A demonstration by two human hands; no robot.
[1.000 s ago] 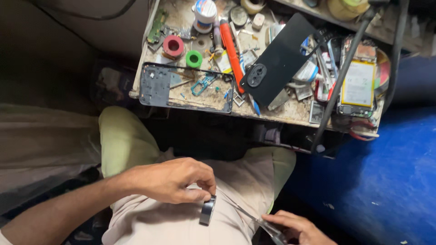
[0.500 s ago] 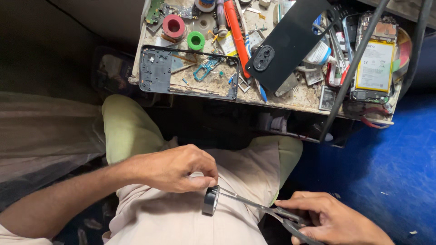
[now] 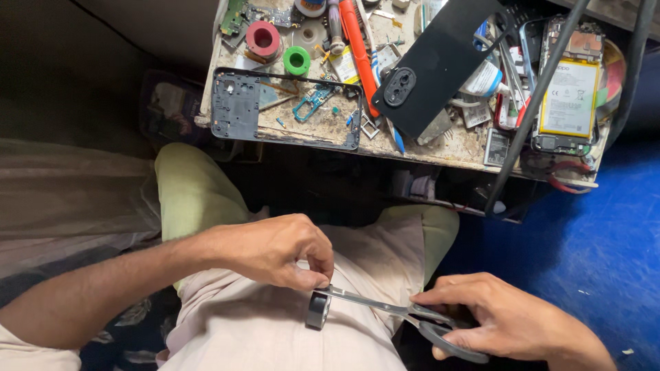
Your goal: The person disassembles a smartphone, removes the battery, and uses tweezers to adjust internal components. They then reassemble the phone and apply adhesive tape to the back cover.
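Black tape roll (image 3: pixel 318 309) now met by scissors (image 3: pixel 405 317), over the lap.
Left hand (image 3: pixel 275 251) pinching tape end at the roll; right hand (image 3: pixel 505 319), up from the frame edge, clamped on scissor handles, blades reaching the strip — cut looks imminent.

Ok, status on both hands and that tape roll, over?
Left hand pinching black tape roll over lap. Right hand gripping scissors, blades at the roll. Nothing between them.

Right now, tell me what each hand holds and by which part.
Left hand pinches a strip of tape pulled from the black tape roll. Right hand holds the scissors by their handles, blades at the tape.
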